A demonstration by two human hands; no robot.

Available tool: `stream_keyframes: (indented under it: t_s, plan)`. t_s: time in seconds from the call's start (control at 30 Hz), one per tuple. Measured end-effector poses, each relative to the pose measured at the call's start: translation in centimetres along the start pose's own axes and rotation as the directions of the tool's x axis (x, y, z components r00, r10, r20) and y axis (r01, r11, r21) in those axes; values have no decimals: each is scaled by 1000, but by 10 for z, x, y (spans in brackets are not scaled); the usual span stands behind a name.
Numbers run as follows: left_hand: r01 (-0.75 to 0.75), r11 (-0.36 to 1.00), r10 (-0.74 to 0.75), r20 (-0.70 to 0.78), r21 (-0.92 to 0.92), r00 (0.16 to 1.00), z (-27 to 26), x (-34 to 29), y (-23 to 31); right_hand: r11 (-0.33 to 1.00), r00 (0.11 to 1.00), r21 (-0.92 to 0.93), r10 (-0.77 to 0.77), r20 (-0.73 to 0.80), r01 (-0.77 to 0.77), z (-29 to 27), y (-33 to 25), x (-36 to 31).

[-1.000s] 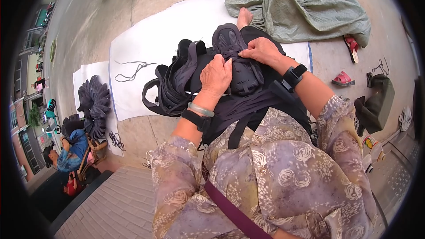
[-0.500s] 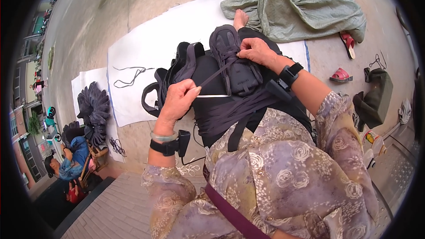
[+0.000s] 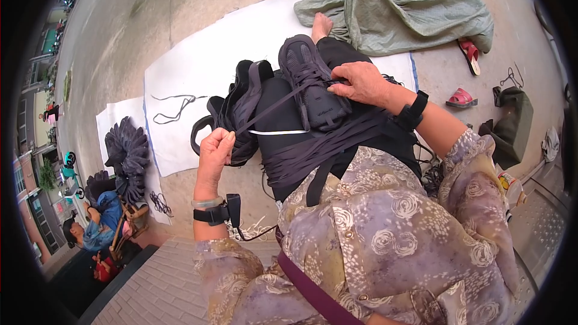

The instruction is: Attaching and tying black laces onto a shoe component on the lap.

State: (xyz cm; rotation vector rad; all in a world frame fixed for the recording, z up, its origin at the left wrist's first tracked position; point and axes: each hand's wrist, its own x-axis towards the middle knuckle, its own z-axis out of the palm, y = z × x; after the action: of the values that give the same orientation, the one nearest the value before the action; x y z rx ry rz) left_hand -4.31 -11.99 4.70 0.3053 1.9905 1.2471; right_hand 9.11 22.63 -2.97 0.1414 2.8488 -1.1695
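One dark shoe (image 3: pixel 317 101) on the lap toward 1 o'clock, lace (image 3: pixel 271 109) stretched out toward 9.
It looks light and soft-sided, best steadied by its edges; the thin, limp lace should suit a pinch near its end. Left hand (image 3: pixel 215 150), at 9, has its fingers clenched on that lace; right hand (image 3: pixel 364 83), near 2, seemingly pinches lace beside the shoe. Two red sandals (image 3: pixel 462 98) around 2, one green sack (image 3: pixel 409 12) at 1, one dark bundle (image 3: pixel 247 87) toward 10, pieces uncountable.
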Motion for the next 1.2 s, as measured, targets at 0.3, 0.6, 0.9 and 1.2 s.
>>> stream_keyframes:
  t_s: [0.3, 0.6, 0.9, 1.2]
  plan:
    - [83, 980, -97, -69, -181, 993, -5, 18, -18, 928, 964, -283, -262, -36, 242, -21, 13, -12]
    - [-285, 632, 513, -114, 721, 851, -17, -6, -54, 939, 962, -271, -248, -114, 210, -29, 68, -51]
    - [378, 178, 366, -417, 909, 832, -173, -100, -119, 711, 972, -690, -39, -232, -136, -177, 210, -165]
    - [494, 408, 410, -638, 768, 652, -301, -206, -97, 352, 824, -749, 145, -548, -561, -383, 301, -312]
